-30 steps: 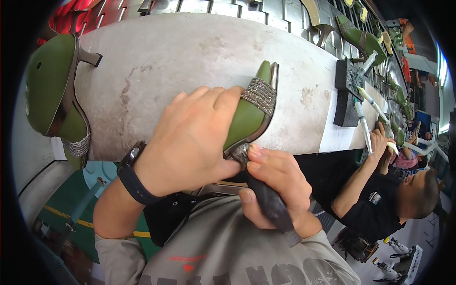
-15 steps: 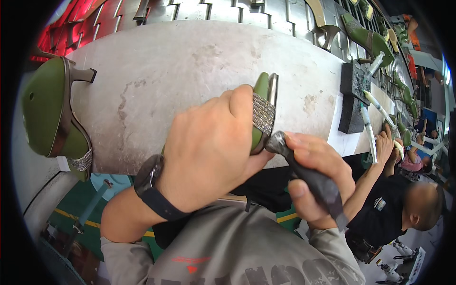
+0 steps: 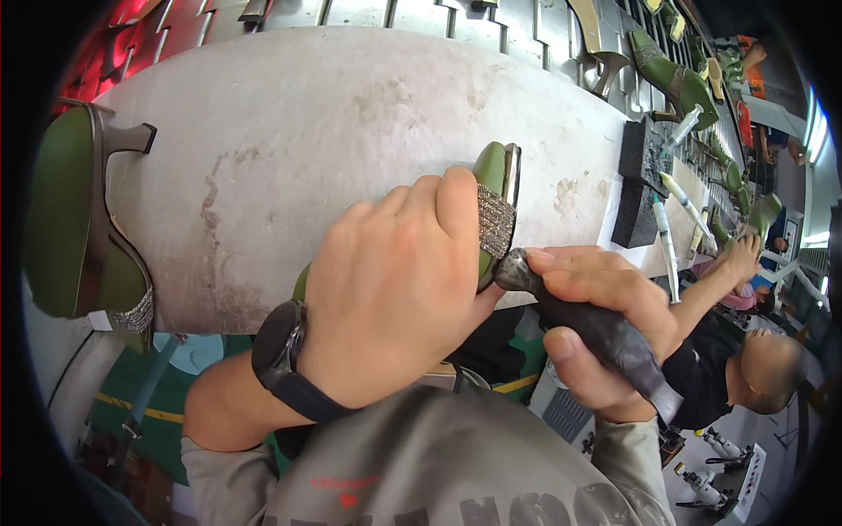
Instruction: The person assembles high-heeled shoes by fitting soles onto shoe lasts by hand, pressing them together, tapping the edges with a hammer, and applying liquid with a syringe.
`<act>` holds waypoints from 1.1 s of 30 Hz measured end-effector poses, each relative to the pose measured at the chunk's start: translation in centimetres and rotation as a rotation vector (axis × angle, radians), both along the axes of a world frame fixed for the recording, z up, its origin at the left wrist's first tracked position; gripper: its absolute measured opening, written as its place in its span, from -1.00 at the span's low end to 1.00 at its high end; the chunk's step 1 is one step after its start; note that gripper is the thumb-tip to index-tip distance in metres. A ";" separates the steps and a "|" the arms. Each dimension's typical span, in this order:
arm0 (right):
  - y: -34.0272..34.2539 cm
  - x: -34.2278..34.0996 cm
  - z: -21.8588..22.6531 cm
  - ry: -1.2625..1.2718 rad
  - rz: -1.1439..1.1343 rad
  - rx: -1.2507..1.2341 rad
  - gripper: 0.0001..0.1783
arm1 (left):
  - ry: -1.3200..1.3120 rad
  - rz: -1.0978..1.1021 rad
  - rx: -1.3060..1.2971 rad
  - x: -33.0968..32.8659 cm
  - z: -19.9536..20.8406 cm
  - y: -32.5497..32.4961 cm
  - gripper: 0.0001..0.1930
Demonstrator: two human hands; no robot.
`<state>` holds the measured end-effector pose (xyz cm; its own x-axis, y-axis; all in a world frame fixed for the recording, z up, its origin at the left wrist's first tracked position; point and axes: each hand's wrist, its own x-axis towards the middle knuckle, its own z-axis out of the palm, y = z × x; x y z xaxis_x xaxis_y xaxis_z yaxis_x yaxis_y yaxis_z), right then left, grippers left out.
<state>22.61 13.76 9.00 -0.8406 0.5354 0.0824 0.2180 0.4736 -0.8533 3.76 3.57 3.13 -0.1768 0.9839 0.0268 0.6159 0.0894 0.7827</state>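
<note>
A green shoe (image 3: 493, 161) with a glittery silver band (image 3: 496, 221) lies in the grip of my left hand (image 3: 390, 272), tilted, its sole edge facing right. My left fingers wrap over its upper and hide most of it. In my right hand (image 3: 605, 307) is a dark tool (image 3: 605, 337) with a wrapped-looking handle and a rounded, shiny end; its exact kind I cannot make out. That rounded end sits at the shoe's sole edge, just below the glittery band and close to my left thumb. Whether it presses on the shoe is hard to see.
Another green heeled shoe (image 3: 61, 210) stands at the left edge of the pale worktable (image 3: 289, 114). Black blocks (image 3: 636, 184) and several syringes (image 3: 665, 245) lie at the right. Beyond runs a slatted metal conveyor (image 3: 421, 17) with more shoes. A co-worker (image 3: 745, 368) sits at the right.
The view has shifted slightly. My right hand and the dark tool appear slightly lower and further right, with the tool's end still at the sole edge. The co-worker's hand now raises a green shoe.
</note>
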 end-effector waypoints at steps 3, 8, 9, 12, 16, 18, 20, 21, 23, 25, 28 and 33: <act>-1.8 2.3 -0.8 -0.073 -0.234 -0.240 -0.63 | 0.022 -0.007 0.023 0.0 0.1 0.1 -0.18; -2.2 3.2 -1.4 0.043 -0.281 -0.211 -0.60 | 0.041 -0.022 0.035 -0.3 0.3 -0.3 -0.18; -2.1 3.2 -0.9 0.081 -0.283 -0.176 -0.58 | 0.046 -0.022 0.037 -0.3 0.3 -0.3 -0.18; -1.7 2.2 -0.4 0.342 -0.302 -0.209 -0.59 | 0.055 -0.034 0.017 -0.4 0.5 -0.1 -0.16; 0.7 0.4 -0.7 0.063 -0.140 -0.280 -0.66 | 0.063 -0.034 0.000 -0.1 1.0 0.2 -0.27; 1.9 0.3 -0.6 0.058 -0.114 -0.300 -0.68 | 0.057 -0.056 -0.001 -0.1 1.0 0.4 -0.34; 2.7 -0.2 -0.8 0.058 -0.090 -0.364 -0.69 | 0.055 -0.066 -0.027 -0.4 1.0 0.3 -0.32; 3.0 -0.4 -1.0 0.061 -0.093 -0.368 -0.69 | 0.050 -0.071 -0.050 -0.5 1.0 0.3 -0.30; 3.9 -0.7 -1.0 0.029 -0.066 -0.367 -0.70 | 0.043 -0.078 -0.062 -0.6 1.1 0.5 -0.28; 4.6 -0.9 -1.0 0.029 -0.061 -0.379 -0.70 | 0.038 -0.081 -0.076 -0.6 1.0 0.6 -0.26; 5.6 -1.6 -0.9 0.020 -0.048 -0.400 -0.70 | -0.009 -0.063 -0.081 -0.5 0.7 0.5 -0.10; 6.9 -3.1 0.3 -0.057 -0.035 -0.427 -0.70 | 0.004 -0.066 -0.087 -0.6 0.7 0.6 -0.09</act>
<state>19.51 20.66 9.29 -0.8181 0.5397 -0.1985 0.2802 0.0725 -0.9572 3.14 4.12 3.86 -0.1118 0.9920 -0.0584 0.6259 0.1160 0.7712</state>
